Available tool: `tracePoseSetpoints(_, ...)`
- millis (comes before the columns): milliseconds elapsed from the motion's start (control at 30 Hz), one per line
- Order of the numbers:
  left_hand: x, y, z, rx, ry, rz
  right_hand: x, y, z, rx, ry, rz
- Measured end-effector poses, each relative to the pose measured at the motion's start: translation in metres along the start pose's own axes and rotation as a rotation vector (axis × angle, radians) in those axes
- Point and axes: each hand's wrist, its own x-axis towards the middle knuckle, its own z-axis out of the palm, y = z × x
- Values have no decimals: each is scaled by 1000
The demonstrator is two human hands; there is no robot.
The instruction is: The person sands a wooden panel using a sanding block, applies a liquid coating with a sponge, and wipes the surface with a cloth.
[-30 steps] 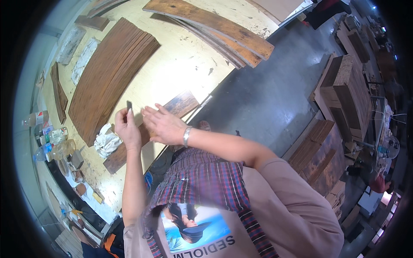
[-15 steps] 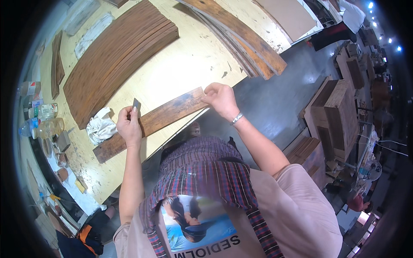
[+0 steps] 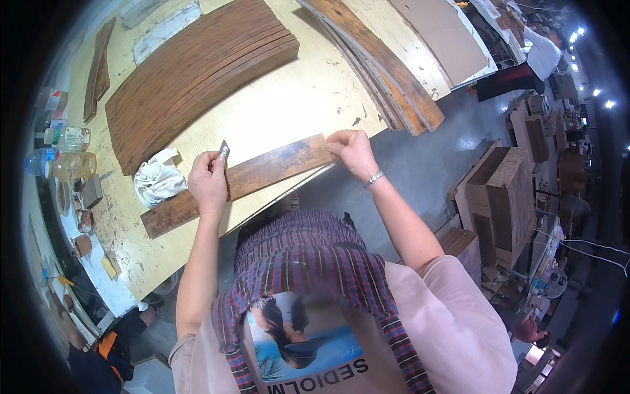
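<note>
Brown wooden plank (image 3: 279,164), one: lies aslant along the near edge of the pale tabletop (image 3: 328,85). Left hand (image 3: 210,177): thumb and fingers pinched on a small dark flat piece (image 3: 224,150), raised at the plank's far side. Right hand (image 3: 349,150): fingertips together, clamped on the plank's right end; silvery bracelet (image 3: 374,178) at the wrist. White cloth (image 3: 159,179), crumpled: just beside the plank's left part. Curved-looking plank stack (image 3: 197,82): beyond the cloth. Clear bottle (image 3: 75,166), yellowish: left side.
</note>
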Motion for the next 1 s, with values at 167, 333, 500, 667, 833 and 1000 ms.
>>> tracePoseSetpoints(167,1,-15,4,-155,0,-10,-26,1,24,-432,429,-546)
tracePoseSetpoints(333,12,1,0,-507,-19,-125,-50,-24,68,-648,80,-815)
tracePoseSetpoints(500,9,64,9,-534,-328,-201,-36,-25,99,-775,-39,-857)
tracePoseSetpoints(667,-7,84,2,-639,-322,-243,-31,-32,96,-770,-167,-850)
tracePoseSetpoints(833,-16,56,-20,-782,-230,-346,-30,-30,101,-765,-230,-854)
tracePoseSetpoints(1000,-28,48,-24,-713,-203,-308,-23,-31,122,-700,-286,-919)
